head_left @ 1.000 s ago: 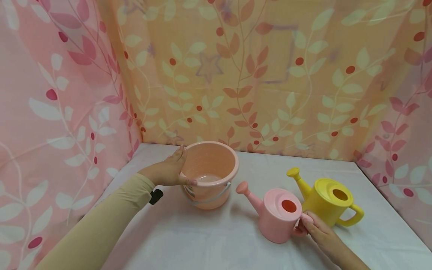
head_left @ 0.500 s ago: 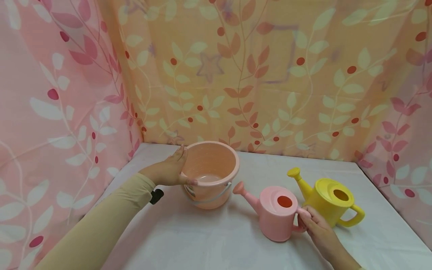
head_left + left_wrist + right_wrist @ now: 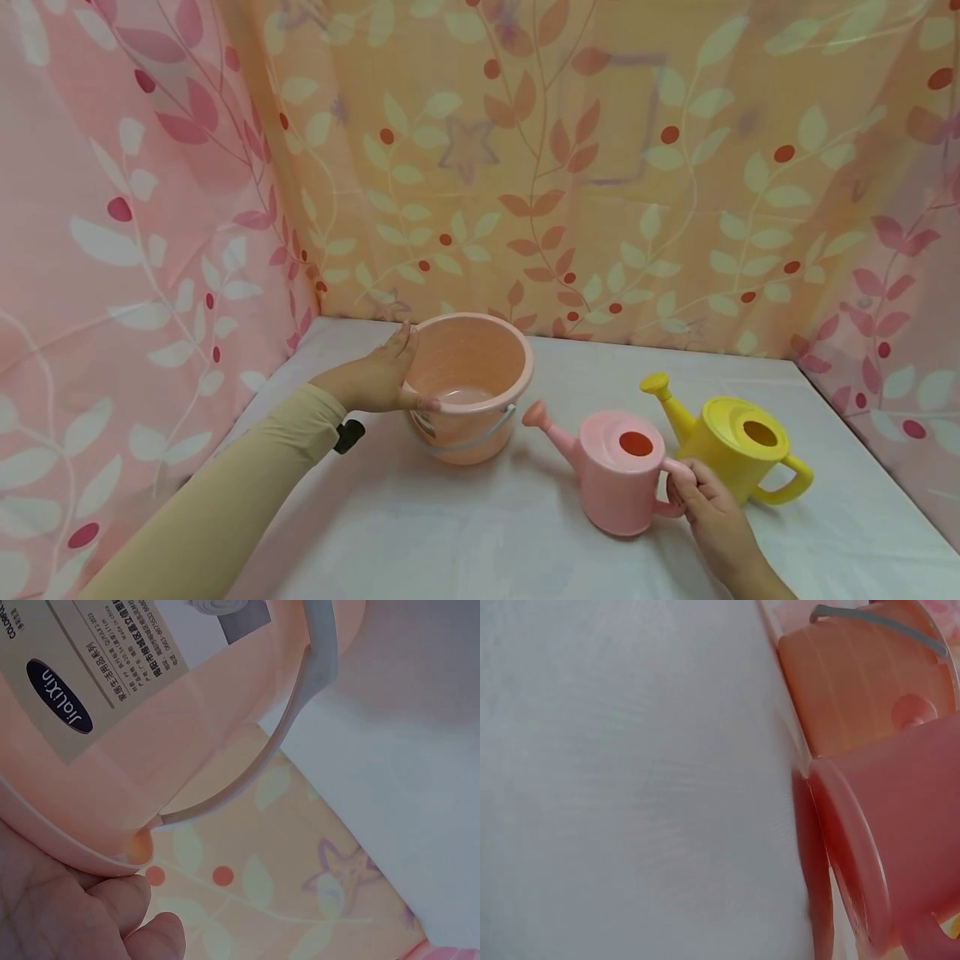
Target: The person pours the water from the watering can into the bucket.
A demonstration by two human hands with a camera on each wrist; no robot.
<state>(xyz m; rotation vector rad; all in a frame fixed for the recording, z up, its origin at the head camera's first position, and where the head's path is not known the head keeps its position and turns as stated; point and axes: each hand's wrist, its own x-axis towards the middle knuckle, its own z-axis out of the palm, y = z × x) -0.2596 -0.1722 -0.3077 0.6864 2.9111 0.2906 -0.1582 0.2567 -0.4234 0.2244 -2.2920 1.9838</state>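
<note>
At the left, my left hand (image 3: 371, 379) rests on the rim of a peach bucket (image 3: 472, 433), its thumb over the front rim and its fingers straight along the left side. In the left wrist view, the bucket's printed label (image 3: 90, 675) and grey handle (image 3: 247, 769) show. My right hand (image 3: 716, 517) grips a pink watering can (image 3: 618, 492) by its handle, with the spout pointing left toward the bucket. In the right wrist view, part of the can's underside (image 3: 847, 855) shows above the cloth. A yellow watering can (image 3: 731, 450) stands just behind my right hand.
A white cloth (image 3: 450, 542) covers the table. Leaf-patterned curtains (image 3: 525, 208) enclose the back and both sides. The bucket stands near the back edge, spout tip a short way to its right.
The pink watering can has risen slightly and shifted a little, first left, then back right, in my right hand. My left hand, the bucket and the yellow can have stayed put.
</note>
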